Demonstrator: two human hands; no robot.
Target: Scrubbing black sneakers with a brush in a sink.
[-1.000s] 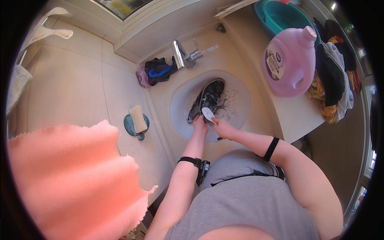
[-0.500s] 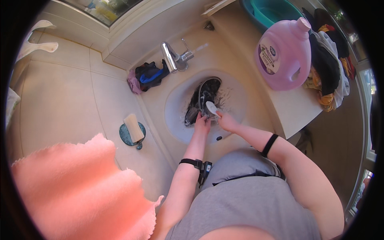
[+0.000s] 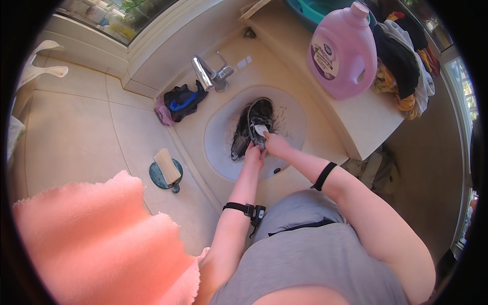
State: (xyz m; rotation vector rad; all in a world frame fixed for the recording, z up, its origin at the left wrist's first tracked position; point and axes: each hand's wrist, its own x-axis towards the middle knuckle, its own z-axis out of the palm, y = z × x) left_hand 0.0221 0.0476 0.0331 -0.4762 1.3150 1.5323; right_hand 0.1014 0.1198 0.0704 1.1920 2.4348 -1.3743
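A soapy black shoe [image 3: 261, 110] with a pale sole edge lies in the white oval sink [image 3: 216, 161]. Against its left side is another dark, wet piece [image 3: 239, 140], seemingly a second shoe. My left hand [image 3: 253, 154] grips the near end of the shoe, its fingertips partly hidden. In my right hand [image 3: 277, 146], closed round the handle, is a white scrubbing brush [image 3: 261, 129] pressed onto the shoe close to my left fingers; its bristles are out of sight. Dark suds streak the basin around the shoe.
A chrome faucet [image 3: 211, 77] rises behind the sink, with a dark cloth bundle [image 3: 184, 101] left of it. Soap bar [image 3: 166, 165] on a green dish [image 3: 158, 178] sits left. Right ledge holds a pink detergent jug [image 3: 341, 56], teal basin [image 3: 310, 12] and clothes [image 3: 404, 66].
The brush in my right hand has moved left and up, further onto the shoe. My left hand keeps its hold. The whole view has shifted slightly.
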